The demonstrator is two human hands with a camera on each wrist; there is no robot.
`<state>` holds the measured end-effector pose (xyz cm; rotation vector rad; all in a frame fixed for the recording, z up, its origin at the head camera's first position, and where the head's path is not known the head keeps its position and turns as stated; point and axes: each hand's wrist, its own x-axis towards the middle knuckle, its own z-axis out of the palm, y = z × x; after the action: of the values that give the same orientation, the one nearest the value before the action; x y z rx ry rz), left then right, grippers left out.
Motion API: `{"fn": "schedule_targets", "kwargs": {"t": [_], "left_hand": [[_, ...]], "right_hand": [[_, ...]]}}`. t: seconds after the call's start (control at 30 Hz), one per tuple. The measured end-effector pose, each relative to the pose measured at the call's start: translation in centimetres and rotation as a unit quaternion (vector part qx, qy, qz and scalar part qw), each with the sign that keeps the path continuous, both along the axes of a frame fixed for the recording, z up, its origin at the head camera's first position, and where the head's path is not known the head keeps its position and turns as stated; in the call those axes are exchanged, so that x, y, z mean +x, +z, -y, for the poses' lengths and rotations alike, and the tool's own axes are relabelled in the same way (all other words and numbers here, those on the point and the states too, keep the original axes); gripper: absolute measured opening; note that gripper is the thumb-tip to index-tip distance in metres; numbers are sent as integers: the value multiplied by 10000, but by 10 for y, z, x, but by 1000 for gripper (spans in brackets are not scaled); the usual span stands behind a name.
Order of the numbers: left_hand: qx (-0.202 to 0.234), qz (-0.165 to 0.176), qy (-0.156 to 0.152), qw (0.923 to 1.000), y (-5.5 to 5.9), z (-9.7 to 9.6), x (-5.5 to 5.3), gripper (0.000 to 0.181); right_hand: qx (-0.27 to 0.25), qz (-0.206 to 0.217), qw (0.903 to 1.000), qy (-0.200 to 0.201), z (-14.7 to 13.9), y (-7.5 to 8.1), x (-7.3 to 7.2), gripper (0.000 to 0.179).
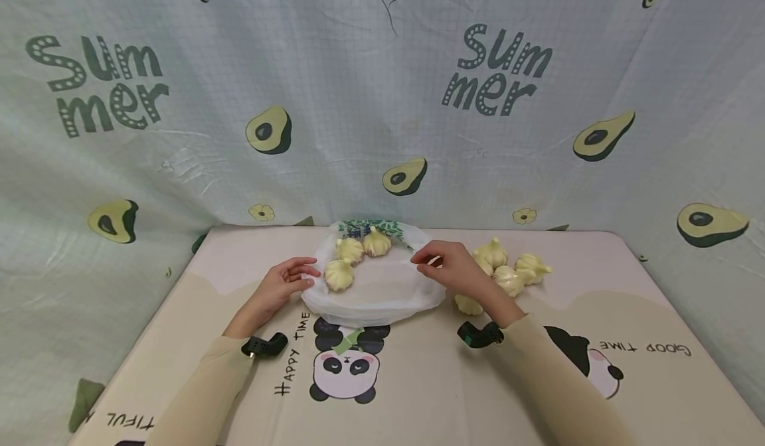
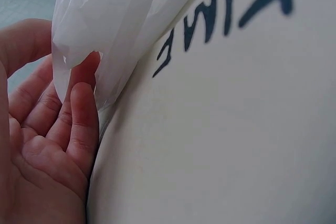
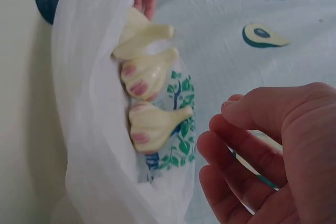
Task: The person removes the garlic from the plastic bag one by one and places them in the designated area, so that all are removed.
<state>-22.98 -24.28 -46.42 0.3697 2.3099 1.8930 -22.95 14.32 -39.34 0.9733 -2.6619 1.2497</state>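
White bag (image 1: pixel 376 314): mouth up at the desk's (image 1: pixel 448 379) far middle; three garlic bulbs (image 1: pixel 339 275) inside, along its left and far sides.
Left hand (image 1: pixel 285 280) grip: curled about the bag's left edge, holding the film.
Right hand (image 1: pixel 452 268) grip: released, fingers loosely bent at the bag's right edge.
Left wrist view only: hole in the film, by the fingers.
Right wrist view only: pink patches on the bagged bulbs; nothing between the right fingertips.
Garlic pile (image 1: pixel 509 280): right of the bag, partly covered by right hand and forearm.
Curtain (image 1: pixel 335 167): far side, creased, avocado print.
Materials: bag thin, wrinkled, leaf-printed; bulbs rounded, ribbed, stubby-stemmed.
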Motion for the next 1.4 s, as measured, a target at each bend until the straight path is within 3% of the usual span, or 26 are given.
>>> {"fn": "schedule_targets", "kwargs": {"t": [0.63,0.87,1.2,1.4], "left_hand": [[64,-24,-41,10000,0,-1,-1,49],[14,-2,-57,10000,2,0,0,49],[51,7,-105,9999,2,0,-1,49],[54,-13,-100,9999,1,0,-1,49]], "right_hand": [[23,580,9981,185,71,-1,-21,20],[145,829,9964,53,95,-3,-27,20],[576,517,9970,22,118,-4,-30,17],[520,544,9971,141,121,-7,-28,16]]}}
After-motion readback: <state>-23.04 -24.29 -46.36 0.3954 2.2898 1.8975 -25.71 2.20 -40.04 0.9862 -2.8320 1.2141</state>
